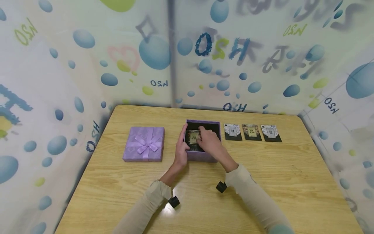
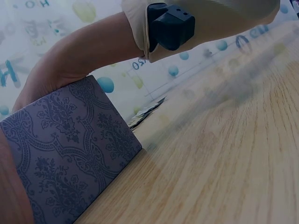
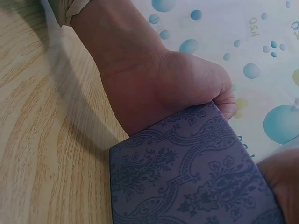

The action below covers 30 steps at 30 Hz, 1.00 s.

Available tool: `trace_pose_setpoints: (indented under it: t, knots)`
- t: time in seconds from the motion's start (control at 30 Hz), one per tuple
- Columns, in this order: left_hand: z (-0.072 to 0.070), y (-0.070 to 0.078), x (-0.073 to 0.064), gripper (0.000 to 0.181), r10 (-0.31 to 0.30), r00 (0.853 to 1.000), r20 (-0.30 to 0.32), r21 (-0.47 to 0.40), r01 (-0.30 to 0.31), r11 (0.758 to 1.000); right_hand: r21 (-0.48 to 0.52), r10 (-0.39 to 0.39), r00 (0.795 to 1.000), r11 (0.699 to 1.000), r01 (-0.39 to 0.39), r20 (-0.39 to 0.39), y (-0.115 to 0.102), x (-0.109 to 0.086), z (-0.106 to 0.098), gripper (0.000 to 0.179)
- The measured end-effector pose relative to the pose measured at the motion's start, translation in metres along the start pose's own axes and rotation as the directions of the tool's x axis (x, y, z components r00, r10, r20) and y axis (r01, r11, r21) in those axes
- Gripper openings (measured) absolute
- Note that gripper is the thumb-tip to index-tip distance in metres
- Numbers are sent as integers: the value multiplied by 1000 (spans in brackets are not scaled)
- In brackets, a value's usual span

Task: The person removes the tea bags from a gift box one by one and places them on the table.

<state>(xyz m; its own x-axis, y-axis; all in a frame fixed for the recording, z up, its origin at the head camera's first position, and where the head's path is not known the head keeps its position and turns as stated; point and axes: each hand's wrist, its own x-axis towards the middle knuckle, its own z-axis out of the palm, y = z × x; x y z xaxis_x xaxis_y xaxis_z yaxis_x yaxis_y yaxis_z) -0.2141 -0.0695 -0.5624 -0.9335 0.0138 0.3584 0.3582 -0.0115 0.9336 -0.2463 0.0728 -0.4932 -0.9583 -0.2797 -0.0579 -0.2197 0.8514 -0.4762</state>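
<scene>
A purple gift box (image 1: 202,156) without its lid stands at the middle of the table, black inside. My left hand (image 1: 181,150) holds its left wall, fingers along the outside and thumb over the rim near the front corner. Over the right side reaches my right hand (image 1: 211,140). Its thumb and index finger pinch the right edge of a dark sachet (image 1: 193,137) with a gold label, inside the box. In both wrist views the patterned box wall (image 2: 70,149) hides the sachet and the right fingertips.
Left of the box lies the purple lid (image 1: 144,144) with a ribbon bow. To the right, a white-and-black sachet (image 1: 232,132), a brown one (image 1: 251,132) and another white-and-black one (image 1: 271,133) lie in a row. A patterned wall (image 1: 193,81) borders the wooden table (image 1: 292,182).
</scene>
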Motion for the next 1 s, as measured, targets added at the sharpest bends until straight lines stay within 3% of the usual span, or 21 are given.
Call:
trace_pose_setpoints:
  t: [0.13,0.3,0.5,0.77,1.0]
  knots:
    - [0,1,-2,83,4,1000,2,-16,-4,1000,19,-34,997,999,35,-67,0,-1,1,46]
    - [-1,2,-2,85,-13,1000,-1,-18,13,1000,117,-49,991,991,63,-121,4,1,2,47]
    - [-2,4,-2,86,-29,999,-14,-25,29,999,240,-32,997,970,47,-65,6,8,1,55]
    - [-2,4,-1,89,-57,998,-29,-36,56,998,408,-32,998,913,7,54,9,12,-1,41]
    - [1,3,1,89,-40,999,-19,-62,39,997,523,3,999,852,-20,33,11,8,-6,33]
